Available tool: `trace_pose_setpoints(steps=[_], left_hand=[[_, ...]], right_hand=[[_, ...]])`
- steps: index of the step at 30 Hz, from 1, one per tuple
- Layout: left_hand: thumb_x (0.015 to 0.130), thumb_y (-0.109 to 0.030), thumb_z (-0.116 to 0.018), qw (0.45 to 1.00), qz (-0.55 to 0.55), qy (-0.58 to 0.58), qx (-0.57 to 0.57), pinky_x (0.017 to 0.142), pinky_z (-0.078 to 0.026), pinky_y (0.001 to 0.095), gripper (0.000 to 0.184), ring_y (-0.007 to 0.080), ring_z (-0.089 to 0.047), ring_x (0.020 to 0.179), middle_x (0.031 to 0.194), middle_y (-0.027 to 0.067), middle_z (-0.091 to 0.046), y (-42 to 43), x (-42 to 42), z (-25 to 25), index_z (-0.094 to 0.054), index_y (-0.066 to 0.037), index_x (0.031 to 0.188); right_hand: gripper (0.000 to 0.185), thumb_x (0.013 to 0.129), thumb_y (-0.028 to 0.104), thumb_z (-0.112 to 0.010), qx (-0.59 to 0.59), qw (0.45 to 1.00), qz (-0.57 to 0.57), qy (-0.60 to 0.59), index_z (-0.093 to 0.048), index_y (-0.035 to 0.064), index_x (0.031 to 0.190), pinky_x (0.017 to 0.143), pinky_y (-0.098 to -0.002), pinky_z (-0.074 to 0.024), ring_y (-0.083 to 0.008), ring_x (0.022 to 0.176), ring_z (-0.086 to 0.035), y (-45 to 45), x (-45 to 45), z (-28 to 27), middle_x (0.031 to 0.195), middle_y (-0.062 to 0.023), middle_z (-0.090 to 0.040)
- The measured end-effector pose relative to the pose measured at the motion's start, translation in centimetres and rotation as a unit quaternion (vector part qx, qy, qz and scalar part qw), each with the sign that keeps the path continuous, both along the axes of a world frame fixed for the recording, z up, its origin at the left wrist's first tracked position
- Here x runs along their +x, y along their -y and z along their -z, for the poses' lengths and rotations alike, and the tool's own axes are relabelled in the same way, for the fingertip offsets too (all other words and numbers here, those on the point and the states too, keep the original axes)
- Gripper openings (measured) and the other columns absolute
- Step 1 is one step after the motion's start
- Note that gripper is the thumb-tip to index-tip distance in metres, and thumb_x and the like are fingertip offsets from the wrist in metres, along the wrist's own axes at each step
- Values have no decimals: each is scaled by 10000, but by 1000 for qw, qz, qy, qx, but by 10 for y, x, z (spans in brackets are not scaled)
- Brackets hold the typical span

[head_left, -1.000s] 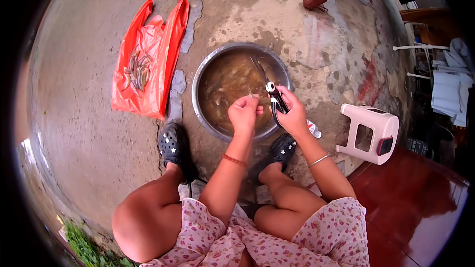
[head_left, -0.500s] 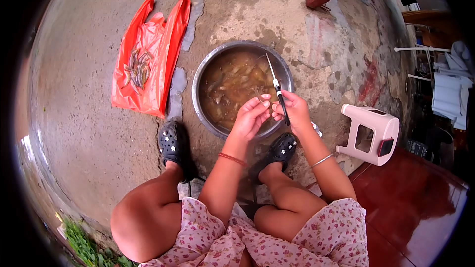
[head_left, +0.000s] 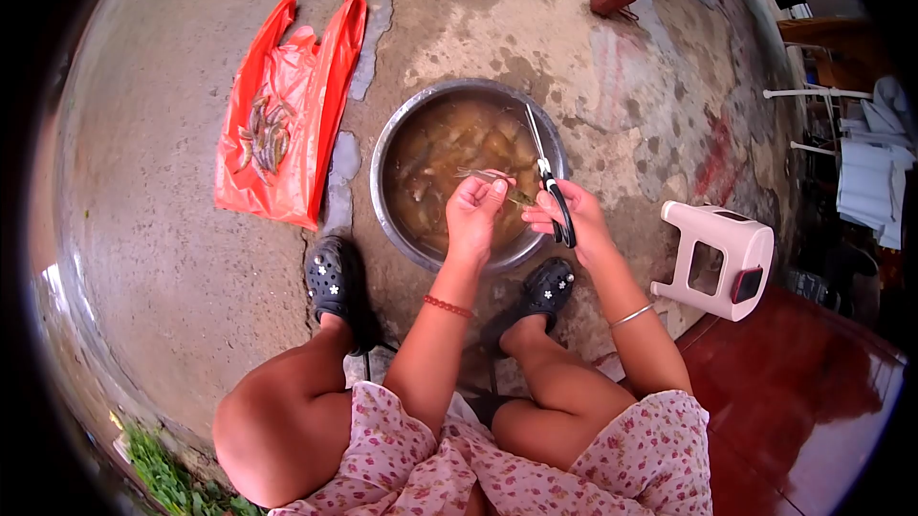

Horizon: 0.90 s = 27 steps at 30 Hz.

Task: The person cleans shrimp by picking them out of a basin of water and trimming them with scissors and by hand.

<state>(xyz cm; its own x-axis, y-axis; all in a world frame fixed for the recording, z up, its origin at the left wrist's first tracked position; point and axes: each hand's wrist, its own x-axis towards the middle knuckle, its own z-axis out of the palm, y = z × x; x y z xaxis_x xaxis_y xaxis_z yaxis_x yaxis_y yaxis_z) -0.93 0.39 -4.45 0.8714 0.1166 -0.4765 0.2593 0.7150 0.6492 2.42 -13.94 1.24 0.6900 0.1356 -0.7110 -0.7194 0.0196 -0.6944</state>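
A shrimp (head_left: 519, 197) is pinched in the left hand's (head_left: 474, 210) fingertips, black-handled scissors (head_left: 552, 193) are gripped in the right hand (head_left: 579, 217) beside it, and both are held above a metal basin (head_left: 381, 193) of murky water, with a red bag (head_left: 320, 124) bearing more shrimp (head_left: 264, 135) lying to its left.

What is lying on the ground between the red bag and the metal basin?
Between the bag and the basin, the head view shows only bare ground with grey patches.
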Motion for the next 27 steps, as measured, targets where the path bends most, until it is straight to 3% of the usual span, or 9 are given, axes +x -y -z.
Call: trace_pose_setpoints(steps=[2,5,6,10,13,17,18,21,27], left_hand=[[855,-130,-601,1000,-27,9,13,617,-401,190,120,43,-497,669,880,30,-639,-6,5,-4,-593,-43,938],[860,-142,-597,997,-73,24,23,617,-407,185,119,53,-503,666,882,40,-639,-13,12,-6,-594,-48,932],[862,-132,-593,995,-100,8,8,616,-418,186,111,50,-513,676,892,44,-641,-15,14,-9,-592,-44,930],[866,-147,-589,989,-142,-22,-36,620,-460,200,115,71,-546,659,891,53,-639,-21,19,-16,-583,-43,914],[866,-156,-590,985,-154,-35,-67,611,-466,204,120,81,-550,640,879,52,-635,-22,20,-17,-582,-42,903],[864,-159,-593,985,-149,-39,-79,621,-471,210,128,89,-553,632,866,49,-630,-21,18,-15,-584,-34,892],[864,-159,-593,985,-149,-39,-80,621,-471,210,128,89,-553,632,866,49,-630,-21,18,-16,-584,-34,892],[866,-169,-593,988,-136,-33,-58,594,-438,197,134,88,-554,633,830,37,-626,-20,18,-17,-589,-38,892],[881,-193,-573,997,-66,-43,-5,540,-350,179,141,57,-510,615,722,-21,-578,-23,17,-20,-590,-58,918]], right_hand=[[633,793,214,-688,-32,998,-54,18,-329,-42,1246,673,-266,-513,-208,823,-637,11,-2,3,928,-143,-612],[526,841,325,-617,-53,990,-108,71,-390,5,1191,794,-298,-478,-221,910,-615,22,-11,5,1022,-181,-594],[523,852,302,-608,-33,990,-119,66,-363,12,1210,836,-297,-448,-204,929,-591,26,-14,6,1024,-162,-589],[523,837,126,-627,29,980,-182,69,-319,24,1248,810,-265,-462,-155,910,-582,29,-26,11,986,-122,-591],[527,831,113,-630,42,967,-233,97,-320,39,1251,799,-262,-468,-146,913,-578,21,-30,8,974,-105,-590],[552,781,179,-696,-26,948,-290,128,-376,38,1209,736,-250,-454,-119,821,-546,10,-31,-2,876,-47,-555],[615,722,269,-749,-64,944,-294,137,-408,30,1175,699,-264,-446,-121,771,-518,7,-30,-4,835,-33,-531],[643,681,322,-771,-165,899,-347,212,-435,32,1145,676,-279,-446,-132,739,-515,1,-25,-16,808,-41,-527],[628,658,333,-774,-248,876,-332,246,-464,41,1119,631,-295,-449,-160,687,-524,-14,-19,-31,762,-65,-532]])
